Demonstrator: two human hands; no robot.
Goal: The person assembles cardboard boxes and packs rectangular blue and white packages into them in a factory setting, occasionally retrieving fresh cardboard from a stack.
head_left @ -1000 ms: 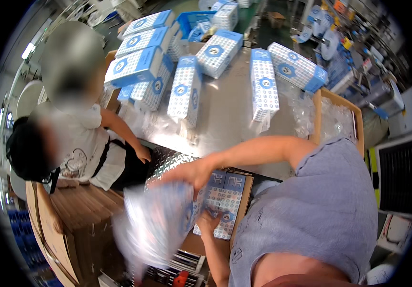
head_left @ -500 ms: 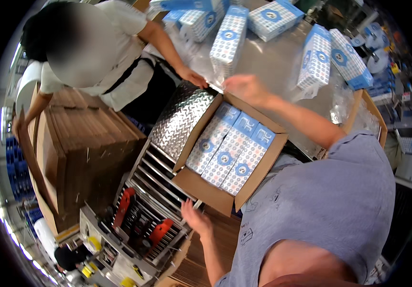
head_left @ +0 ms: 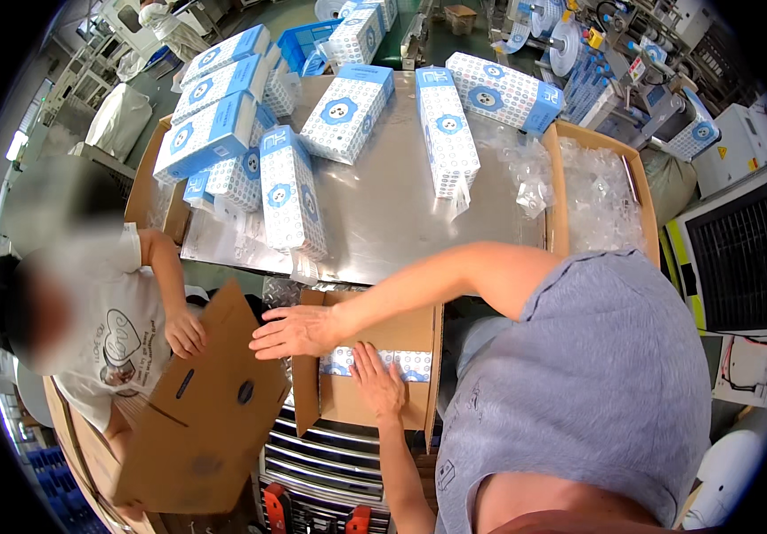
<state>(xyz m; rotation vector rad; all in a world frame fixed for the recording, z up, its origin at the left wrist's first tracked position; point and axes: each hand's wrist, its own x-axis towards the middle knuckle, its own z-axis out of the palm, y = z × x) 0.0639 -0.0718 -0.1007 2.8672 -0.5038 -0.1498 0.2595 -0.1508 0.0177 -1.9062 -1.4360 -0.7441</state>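
Head view, carton: open brown carton [head_left: 412, 331] directly under the hands, next to the metal table; the lower flap [head_left: 344, 406] and the upper one lie inward, the side flaps outward.
Contents: blue-and-white printed packs [head_left: 415, 367] show as a strip between the two inward flaps.
Left hand: left hand [head_left: 376, 384] palm down over the lower flap, fingertips reaching across the strip of packs; fingers extended and slightly spread, pinching nothing.
Right hand: right hand [head_left: 299, 332] over the carton's left side, fingers straight and a little apart, gripping nothing visible; contact with the carton cannot be told.
Flap handling (judged): pressure is best flat and even through the palm, close to the fold; fingertips should clear the gap before the edges meet, and the packs should sit below the rim.
Cardboard sheet: flat brown sheet [head_left: 210, 414] with an oval cutout, just beside the right fingertips; a co-worker's hand [head_left: 186, 335] is at its upper edge. Keeping it clear of the flaps appears prudent.
Underneath: roller conveyor [head_left: 321, 458] below the carton.
Table: metal table [head_left: 383, 222] bearing further wrapped packs [head_left: 348, 111].
Right of table: cardboard box [head_left: 559, 218] containing clear plastic film.
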